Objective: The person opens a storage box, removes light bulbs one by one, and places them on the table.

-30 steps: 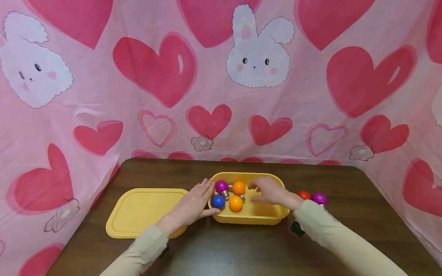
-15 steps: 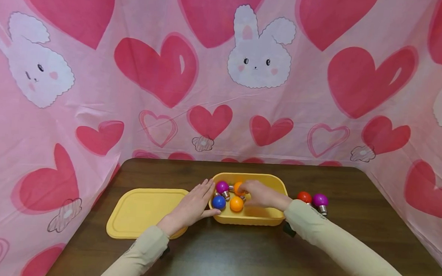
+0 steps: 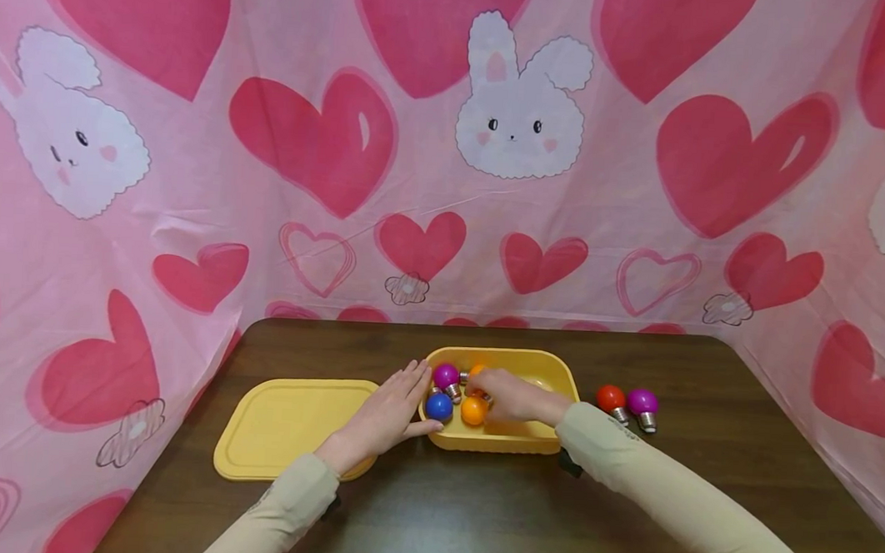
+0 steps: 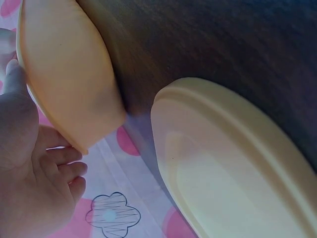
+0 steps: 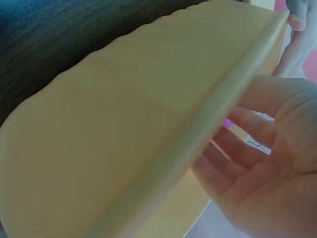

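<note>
A yellow box (image 3: 449, 442) on the table holds light bulbs at its left end: a purple bulb (image 3: 446, 375), a blue bulb (image 3: 439, 407), a front orange bulb (image 3: 473, 411) and a back orange bulb (image 3: 478, 369). My left hand (image 3: 384, 411) rests along the box's left end, fingers straight and thumb by the front corner; the left wrist view has its thumb (image 4: 16, 79) at the rim. Inside the box, my right hand (image 3: 513, 395) reaches over the back orange bulb and partly covers it. The rim hides its fingertips in the right wrist view, so I cannot tell whether they grip the bulb.
A yellow lid (image 3: 284, 427) lies flat left of the box, partly under my left forearm in view. A red bulb (image 3: 611, 399) and another purple bulb (image 3: 642, 403) lie on the dark table (image 3: 475, 512) right of the box. A pink heart-printed cloth (image 3: 612, 185) hangs behind.
My right hand has moved left within the box, from its middle to over the back orange bulb. The red and right purple bulbs are now uncovered. My left hand has stayed put.
</note>
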`<state>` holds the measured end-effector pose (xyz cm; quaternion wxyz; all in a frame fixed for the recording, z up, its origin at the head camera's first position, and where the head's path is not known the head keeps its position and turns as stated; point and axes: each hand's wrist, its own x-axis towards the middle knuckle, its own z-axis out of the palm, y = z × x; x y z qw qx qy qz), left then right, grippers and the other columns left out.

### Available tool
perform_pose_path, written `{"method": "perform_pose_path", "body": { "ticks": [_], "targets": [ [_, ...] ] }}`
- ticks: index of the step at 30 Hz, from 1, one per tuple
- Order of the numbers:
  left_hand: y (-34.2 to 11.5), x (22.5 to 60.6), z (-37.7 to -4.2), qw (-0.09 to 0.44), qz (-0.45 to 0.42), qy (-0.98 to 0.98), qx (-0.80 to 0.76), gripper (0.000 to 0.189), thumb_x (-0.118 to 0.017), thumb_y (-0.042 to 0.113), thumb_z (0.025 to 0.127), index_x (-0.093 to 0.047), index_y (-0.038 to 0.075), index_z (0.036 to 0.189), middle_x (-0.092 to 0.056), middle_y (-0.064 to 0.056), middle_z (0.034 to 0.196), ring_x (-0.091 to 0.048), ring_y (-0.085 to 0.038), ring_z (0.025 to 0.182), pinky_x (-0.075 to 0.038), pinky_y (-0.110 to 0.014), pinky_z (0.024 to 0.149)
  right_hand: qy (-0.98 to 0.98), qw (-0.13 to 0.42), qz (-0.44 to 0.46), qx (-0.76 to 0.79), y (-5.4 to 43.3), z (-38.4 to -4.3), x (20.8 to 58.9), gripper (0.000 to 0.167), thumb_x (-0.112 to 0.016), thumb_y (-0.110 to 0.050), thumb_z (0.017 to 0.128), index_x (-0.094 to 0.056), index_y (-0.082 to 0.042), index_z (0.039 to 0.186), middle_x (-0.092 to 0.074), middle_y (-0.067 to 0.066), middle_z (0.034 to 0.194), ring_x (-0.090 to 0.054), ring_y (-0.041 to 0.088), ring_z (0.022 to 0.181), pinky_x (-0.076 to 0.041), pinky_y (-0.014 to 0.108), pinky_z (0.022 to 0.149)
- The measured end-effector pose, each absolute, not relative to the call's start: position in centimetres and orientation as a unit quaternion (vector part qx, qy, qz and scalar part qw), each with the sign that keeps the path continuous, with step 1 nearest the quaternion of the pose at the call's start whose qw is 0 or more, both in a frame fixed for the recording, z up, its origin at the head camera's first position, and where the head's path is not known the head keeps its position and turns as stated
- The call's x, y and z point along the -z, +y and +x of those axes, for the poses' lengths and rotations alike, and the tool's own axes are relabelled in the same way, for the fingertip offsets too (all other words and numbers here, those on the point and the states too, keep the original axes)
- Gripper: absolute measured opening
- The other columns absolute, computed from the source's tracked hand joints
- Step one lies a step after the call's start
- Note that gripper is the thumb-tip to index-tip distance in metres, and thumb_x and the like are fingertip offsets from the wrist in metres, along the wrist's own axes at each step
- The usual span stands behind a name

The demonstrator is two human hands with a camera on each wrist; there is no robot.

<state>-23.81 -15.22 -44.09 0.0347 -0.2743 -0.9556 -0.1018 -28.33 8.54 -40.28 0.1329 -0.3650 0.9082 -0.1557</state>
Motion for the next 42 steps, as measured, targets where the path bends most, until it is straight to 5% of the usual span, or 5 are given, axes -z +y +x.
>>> {"method": "perform_pose_path", "body": {
  "ticks": [13, 26, 42],
  "targets": [
    [-15.2, 43.9, -23.8, 0.036, -0.275, -0.956, 0.100, 0.084, -0.056, 0.056, 0.095, -0.033, 0.001, 0.153, -0.031, -0.017, 0.162, -0.031, -0.035, 0.150, -0.028, -0.047, 0.123, 0.933, 0.138, -0.292, 0.157, 8.3, -27.9, 40.5, 0.034, -0.080, -0.019, 0.083, -0.064, -0.006, 0.110, -0.064, 0.004, 0.095, -0.055, 0.020, 0.087, -0.055, 0.041, 0.093],
    [-15.2, 44.2, -23.9, 0.037, -0.277, -0.955, 0.095, 0.086, -0.054, 0.059, 0.094, -0.031, 0.001, 0.154, -0.030, -0.017, 0.163, -0.030, -0.034, 0.151, -0.027, -0.046, 0.124, 0.924, 0.120, -0.330, 0.151, 7.9, -27.9, 40.9, 0.035, -0.080, -0.013, 0.083, -0.065, -0.001, 0.112, -0.067, 0.007, 0.096, -0.055, 0.019, 0.085, -0.056, 0.041, 0.092],
    [-15.2, 44.2, -23.9, 0.037, -0.277, -0.954, 0.112, 0.084, -0.057, 0.055, 0.094, -0.032, 0.001, 0.153, -0.031, -0.018, 0.162, -0.030, -0.036, 0.151, -0.028, -0.048, 0.124, 0.937, 0.126, -0.271, 0.180, 9.7, -28.3, 39.7, 0.038, -0.080, -0.018, 0.083, -0.065, -0.002, 0.114, -0.067, 0.006, 0.098, -0.055, 0.018, 0.084, -0.055, 0.037, 0.089]
  ]
}}
